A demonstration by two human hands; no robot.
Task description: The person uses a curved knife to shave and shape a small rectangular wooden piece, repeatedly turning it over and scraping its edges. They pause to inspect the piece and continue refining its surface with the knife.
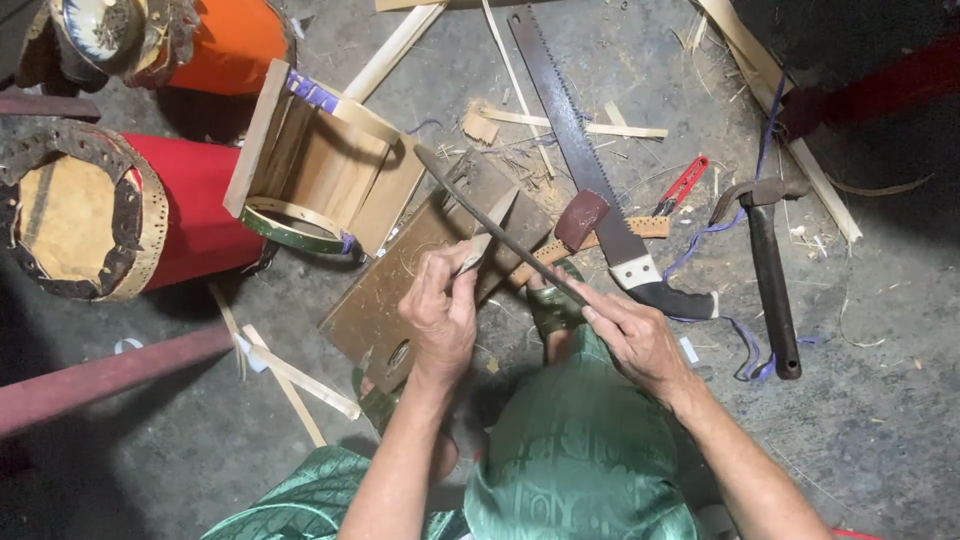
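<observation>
My left hand (440, 310) pinches a small pale sliver of wood (487, 240) and holds it against a flat brown wooden board (375, 295) on the ground. My right hand (635, 335) grips the near end of a long dark blade-like tool (500, 232). The tool slants up to the left and lies across the sliver, just beyond my left fingertips. My knees in green cloth (580, 440) are below both hands.
A hand saw (575, 150), a hammer (768, 270), red-handled pliers (683, 185) and a dark red block (580, 220) lie to the right. A wooden box frame (320, 165) and red drums (110, 215) stand on the left. Wood strips and shavings litter the concrete floor.
</observation>
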